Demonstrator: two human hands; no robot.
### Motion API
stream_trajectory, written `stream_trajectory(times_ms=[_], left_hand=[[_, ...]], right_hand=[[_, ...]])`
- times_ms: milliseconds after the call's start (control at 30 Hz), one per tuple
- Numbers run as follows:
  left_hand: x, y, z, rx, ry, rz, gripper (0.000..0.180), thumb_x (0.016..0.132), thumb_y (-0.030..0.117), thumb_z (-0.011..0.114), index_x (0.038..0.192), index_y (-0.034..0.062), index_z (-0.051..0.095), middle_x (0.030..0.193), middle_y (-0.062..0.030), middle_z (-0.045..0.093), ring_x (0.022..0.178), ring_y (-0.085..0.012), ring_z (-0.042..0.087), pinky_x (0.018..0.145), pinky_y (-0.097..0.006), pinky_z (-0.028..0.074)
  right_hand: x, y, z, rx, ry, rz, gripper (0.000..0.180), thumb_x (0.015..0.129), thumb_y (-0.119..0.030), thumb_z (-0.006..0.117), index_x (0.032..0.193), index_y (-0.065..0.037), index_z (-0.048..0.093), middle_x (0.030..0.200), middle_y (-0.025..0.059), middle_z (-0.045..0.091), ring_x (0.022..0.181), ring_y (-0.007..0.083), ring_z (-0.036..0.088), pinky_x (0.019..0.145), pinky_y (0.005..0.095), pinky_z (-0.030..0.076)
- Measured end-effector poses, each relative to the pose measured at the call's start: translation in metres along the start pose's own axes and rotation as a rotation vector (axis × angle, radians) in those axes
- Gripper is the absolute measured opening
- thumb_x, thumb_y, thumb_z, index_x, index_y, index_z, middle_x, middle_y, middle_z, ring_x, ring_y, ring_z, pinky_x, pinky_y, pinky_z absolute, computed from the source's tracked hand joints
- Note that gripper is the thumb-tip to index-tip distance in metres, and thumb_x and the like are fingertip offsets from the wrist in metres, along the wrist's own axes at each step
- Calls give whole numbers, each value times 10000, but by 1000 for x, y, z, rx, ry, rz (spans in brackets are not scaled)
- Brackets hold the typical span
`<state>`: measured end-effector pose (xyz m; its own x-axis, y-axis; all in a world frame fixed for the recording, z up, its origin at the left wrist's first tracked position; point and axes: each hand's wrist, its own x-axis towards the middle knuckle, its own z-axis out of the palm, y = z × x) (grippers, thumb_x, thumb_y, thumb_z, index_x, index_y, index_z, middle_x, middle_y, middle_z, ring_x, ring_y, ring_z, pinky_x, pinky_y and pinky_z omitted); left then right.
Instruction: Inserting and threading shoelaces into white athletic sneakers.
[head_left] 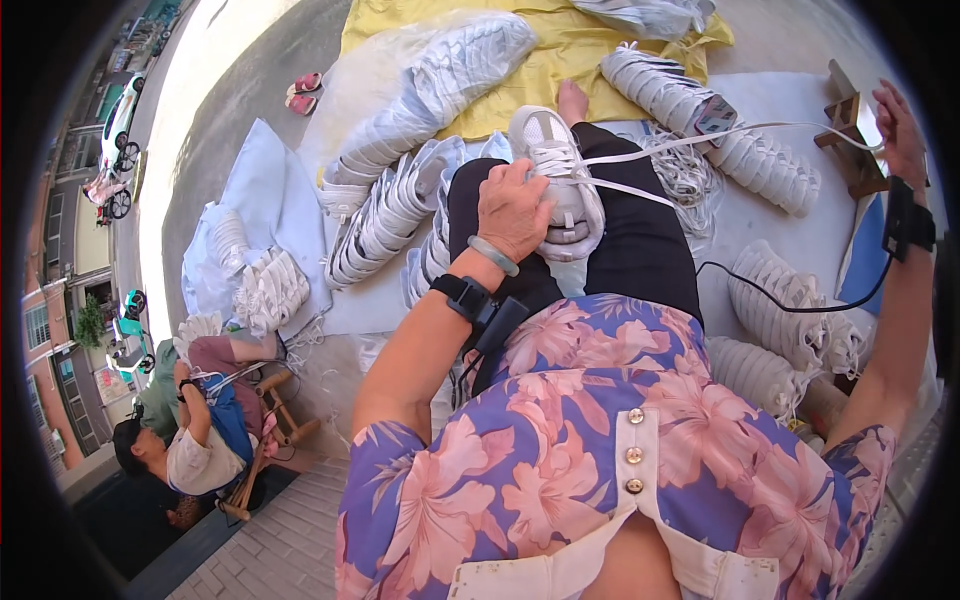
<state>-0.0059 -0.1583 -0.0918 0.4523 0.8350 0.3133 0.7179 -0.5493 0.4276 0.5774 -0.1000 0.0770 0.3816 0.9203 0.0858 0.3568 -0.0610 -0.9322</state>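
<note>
A white and grey sneaker (568, 225) lies across my lap, its toe pointing away from me. My left hand (512, 210) grips it from the left side, fingers curled over the laced front. Far out to the right, my right hand (902, 135) is raised with a white shoelace (770, 125) pulled long from the shoe's eyelets. The lace runs up to the fingers of that hand. A second, shorter lace end (630, 188) trails over my right thigh. Both wrists wear black strapped devices.
Nested stacks of white shoe uppers (390, 215) lie on sheets to the left, with more stacks (765, 165) to the right. A heap of loose laces (685, 170) sits beside my right leg. A wooden stool (850, 130) stands far right. Another person (205, 440) sits working at lower left.
</note>
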Motion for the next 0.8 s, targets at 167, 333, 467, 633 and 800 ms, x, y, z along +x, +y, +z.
stream_trajectory(times_ms=[167,333,467,633,800], left_hand=[[-9,-6,3,2,-24,-57,261,667,159,651,907,61,622,1068,-135,539,943,-317,510,789,-393,415],[-9,-5,10,-46,-20,-75,253,675,130,628,916,55,618,1078,-143,537,933,-328,519,785,-395,425],[-7,-3,13,-48,-24,-104,236,693,100,600,923,52,616,1076,-140,539,927,-324,525,783,-388,428],[-9,0,15,-33,27,-90,237,687,60,568,918,54,617,1071,-129,544,917,-319,531,772,-389,432],[-9,1,17,-17,1,-84,246,669,27,530,897,57,619,1058,-124,548,895,-309,536,761,-384,437]], right_hand=[[-140,-19,220,88,-517,175,137,879,-142,528,962,-54,591,734,-1,607,531,9,489,470,152,372],[-213,21,337,-58,-590,-328,42,773,-51,561,804,-49,589,782,56,587,717,167,565,623,265,441],[-231,16,377,-394,-560,-594,85,682,-70,582,767,-68,587,1050,70,534,1057,258,470,848,385,375],[-229,14,384,-741,-597,-847,147,657,-99,584,786,-36,615,1129,112,498,1207,298,355,961,494,271],[-224,15,378,-883,-612,-884,183,661,-105,582,813,-8,617,1158,127,485,1212,304,348,974,506,258]])
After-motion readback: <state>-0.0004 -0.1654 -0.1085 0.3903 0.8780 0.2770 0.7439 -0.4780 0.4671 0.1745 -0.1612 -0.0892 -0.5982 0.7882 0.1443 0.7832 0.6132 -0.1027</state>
